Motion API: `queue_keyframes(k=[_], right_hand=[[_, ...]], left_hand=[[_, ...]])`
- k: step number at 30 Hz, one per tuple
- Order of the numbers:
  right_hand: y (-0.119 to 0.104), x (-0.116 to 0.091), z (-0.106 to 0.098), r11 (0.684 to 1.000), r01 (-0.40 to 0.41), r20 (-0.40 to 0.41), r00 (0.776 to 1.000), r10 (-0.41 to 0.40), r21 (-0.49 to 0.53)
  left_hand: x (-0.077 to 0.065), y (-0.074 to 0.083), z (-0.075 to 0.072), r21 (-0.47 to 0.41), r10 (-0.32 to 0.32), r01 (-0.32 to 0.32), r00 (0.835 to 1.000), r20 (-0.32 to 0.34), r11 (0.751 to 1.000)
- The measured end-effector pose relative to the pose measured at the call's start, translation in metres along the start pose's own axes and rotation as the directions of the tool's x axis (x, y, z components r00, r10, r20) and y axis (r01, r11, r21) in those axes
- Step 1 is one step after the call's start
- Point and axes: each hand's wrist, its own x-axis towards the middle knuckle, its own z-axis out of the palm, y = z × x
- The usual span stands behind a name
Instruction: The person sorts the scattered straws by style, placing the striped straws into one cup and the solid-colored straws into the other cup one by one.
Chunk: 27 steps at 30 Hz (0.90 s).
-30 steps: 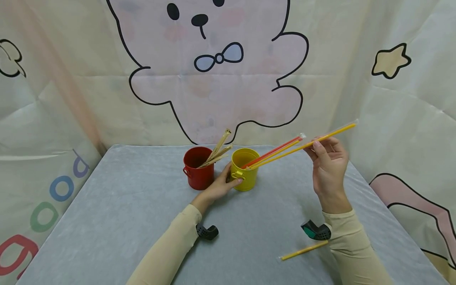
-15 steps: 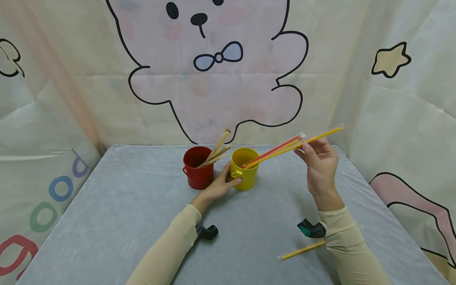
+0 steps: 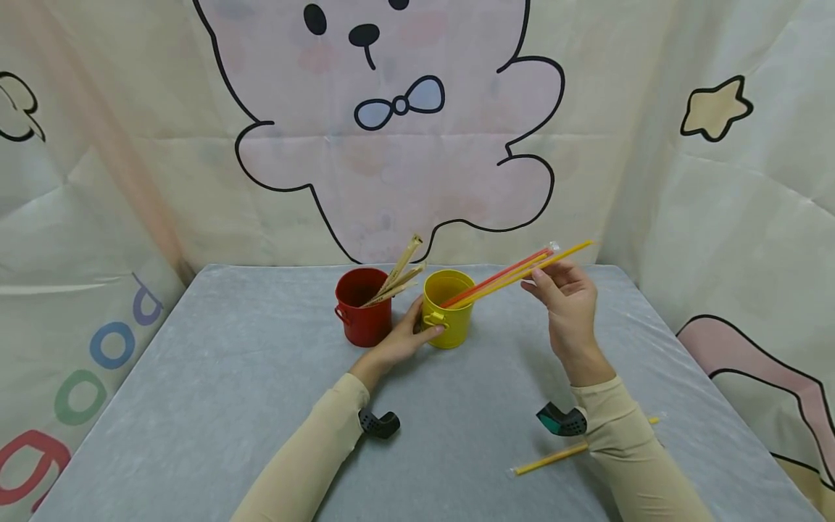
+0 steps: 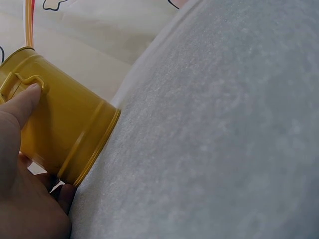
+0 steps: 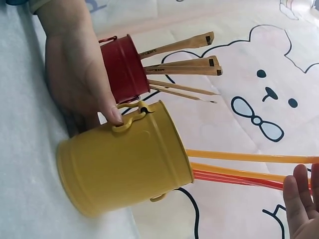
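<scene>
My left hand grips the small yellow metal bucket low on its side. In the left wrist view its thumb presses by the bucket's wire handle, with the other fingers round the base. My right hand pinches a long yellow drinking straw between thumb and fingertips. This straw slants down to the left, its lower end inside the yellow bucket. Beside it, red and yellow straws lean out of the same bucket in the right wrist view.
Close left of the yellow bucket stands a red bucket holding several thin wooden-looking sticks in printed wrappers. Another wrapped yellow straw lies on the grey cloth, partly hidden under the right forearm. A printed curtain hangs behind.
My right hand has moved left and slightly down, carrying the yellow straw further into the yellow bucket. The left hand keeps its grip in the same place.
</scene>
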Motion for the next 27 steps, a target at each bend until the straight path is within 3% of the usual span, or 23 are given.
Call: queue_keyframes(k=[6,13,19,23,27], right_hand=[[0.007,-0.002,-0.001,0.997,-0.059,0.025,0.998,0.061,-0.057],[0.017,-0.004,-0.004,0.974,-0.109,0.123,0.983,0.135,-0.196],[0.024,-0.003,-0.007,0.944,-0.172,0.212,0.949,0.236,-0.282],[0.026,-0.003,-0.009,0.925,-0.217,0.227,0.928,0.294,-0.311],[0.025,-0.002,-0.014,0.877,-0.261,0.265,0.884,0.385,-0.402]], left_hand=[[0.000,-0.001,0.001,-0.010,-0.001,0.001,1.000,0.006,1.000],[-0.001,0.000,0.001,-0.019,-0.001,0.001,1.000,0.006,1.000],[-0.001,0.003,0.000,-0.012,-0.006,0.006,1.000,0.004,1.000],[-0.002,0.004,0.001,-0.011,0.002,-0.002,1.000,0.005,1.000],[-0.004,0.002,0.002,-0.010,-0.001,0.001,1.000,0.007,1.000]])
